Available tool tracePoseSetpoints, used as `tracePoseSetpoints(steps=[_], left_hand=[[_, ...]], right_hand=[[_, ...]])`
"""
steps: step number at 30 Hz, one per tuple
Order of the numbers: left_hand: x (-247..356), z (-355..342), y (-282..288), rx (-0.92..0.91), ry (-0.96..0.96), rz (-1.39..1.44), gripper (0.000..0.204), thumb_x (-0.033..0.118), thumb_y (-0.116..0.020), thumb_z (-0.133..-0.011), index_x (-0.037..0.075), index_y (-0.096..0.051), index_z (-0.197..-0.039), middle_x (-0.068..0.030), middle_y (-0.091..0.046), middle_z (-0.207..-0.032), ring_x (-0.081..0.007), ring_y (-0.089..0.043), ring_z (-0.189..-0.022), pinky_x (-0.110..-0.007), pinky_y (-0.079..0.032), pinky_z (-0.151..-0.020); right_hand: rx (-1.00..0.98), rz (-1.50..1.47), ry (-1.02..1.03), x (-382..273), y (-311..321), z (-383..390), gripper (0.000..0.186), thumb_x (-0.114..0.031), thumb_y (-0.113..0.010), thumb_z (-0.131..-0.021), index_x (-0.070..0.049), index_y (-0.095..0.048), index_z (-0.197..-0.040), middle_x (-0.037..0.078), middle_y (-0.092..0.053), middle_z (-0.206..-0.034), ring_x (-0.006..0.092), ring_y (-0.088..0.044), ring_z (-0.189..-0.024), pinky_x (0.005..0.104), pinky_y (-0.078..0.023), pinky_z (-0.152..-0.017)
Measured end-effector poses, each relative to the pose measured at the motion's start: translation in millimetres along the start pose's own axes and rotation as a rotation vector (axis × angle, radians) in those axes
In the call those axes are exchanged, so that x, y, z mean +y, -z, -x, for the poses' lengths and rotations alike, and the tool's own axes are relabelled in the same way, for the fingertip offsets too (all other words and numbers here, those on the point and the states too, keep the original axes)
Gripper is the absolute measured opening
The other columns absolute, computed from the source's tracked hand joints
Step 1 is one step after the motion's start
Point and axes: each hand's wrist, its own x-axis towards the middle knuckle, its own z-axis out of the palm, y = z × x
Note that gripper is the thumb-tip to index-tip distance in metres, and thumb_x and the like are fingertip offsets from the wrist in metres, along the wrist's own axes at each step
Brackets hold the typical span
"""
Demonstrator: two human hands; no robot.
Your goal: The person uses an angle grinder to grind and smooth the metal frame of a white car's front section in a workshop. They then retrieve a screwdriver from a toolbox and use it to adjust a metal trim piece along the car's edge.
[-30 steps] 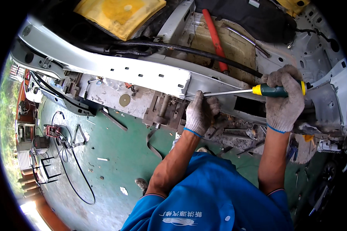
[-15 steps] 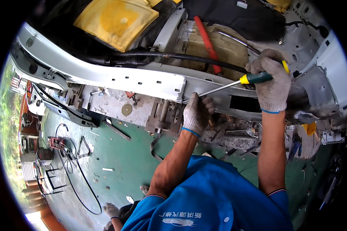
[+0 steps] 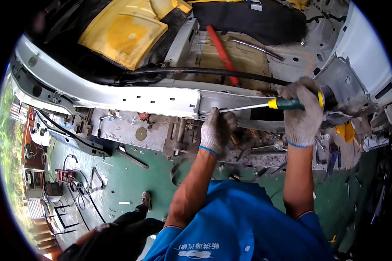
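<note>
My right hand point(image 3: 303, 114), in a grey knit glove, is wrapped round the green and yellow handle of a screwdriver point(image 3: 287, 104). Its metal shaft runs nearly level to the left and ends at my gloved left hand point(image 3: 217, 130). The left fingers are curled in, with the thumb along the lower edge of a car's sill point(image 3: 231, 102). Whatever they pinch is hidden, and so is the screwdriver's tip. Just left of that hand, a white sill panel point(image 3: 152, 99) with small slots ends in a cut edge.
Inside the car body lie a red bar point(image 3: 221, 52), a metal rod point(image 3: 259, 49) and yellow padding point(image 3: 122, 35). A black cable point(image 3: 204, 72) runs behind the sill. Below are a threaded clamp point(image 3: 181, 132) and a littered metal platform point(image 3: 130, 127). Another person's dark-clothed leg point(image 3: 126, 228) is at lower left.
The screwdriver's handle has dropped, so the shaft lies flatter. My left hand stays at the sill's edge. The view has shifted, and the other person has come further into the lower left.
</note>
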Motion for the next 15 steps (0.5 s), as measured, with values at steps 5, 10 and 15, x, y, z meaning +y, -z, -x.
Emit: tracePoseSetpoints(steps=[5,10,15], left_hand=[[-11.5,-3.4,31.9,-0.110,-0.168,-0.360,0.028,0.031,-0.057,-0.105,0.004,-0.060,-0.110,-0.0141,-0.070,-0.097,-0.0311,-0.067,-0.086,-0.043,-0.055,-0.077],[-8.5,18.8,24.4,-0.032,-0.246,-0.692,0.028,0.018,-0.074,-0.091,0.001,-0.059,-0.107,-0.0117,-0.071,-0.093,-0.0271,-0.071,-0.085,-0.041,-0.060,-0.076],[-4.9,28.8,22.3,0.187,-0.045,-0.639,0.039,0.034,-0.063,-0.102,-0.004,-0.063,-0.111,-0.0164,-0.071,-0.096,-0.0281,-0.074,-0.084,-0.039,-0.065,-0.075]], right_hand=[[0.034,-0.066,0.023,-8.7,55.0,56.2,0.027,-0.015,-0.064,-0.097,-0.007,-0.064,-0.123,0.011,-0.067,-0.101,0.0268,-0.065,-0.097,0.0492,-0.051,-0.097],[0.229,0.146,-0.261,-15.1,135.5,135.2,0.047,-0.026,-0.084,-0.080,-0.004,-0.067,-0.117,0.012,-0.067,-0.112,0.0251,-0.067,-0.099,0.0398,-0.060,-0.077],[0.135,0.727,-0.459,-13.2,174.2,187.8,0.049,-0.025,-0.085,-0.072,0.000,-0.070,-0.111,0.012,-0.069,-0.112,0.0240,-0.068,-0.100,0.0369,-0.057,-0.088]])
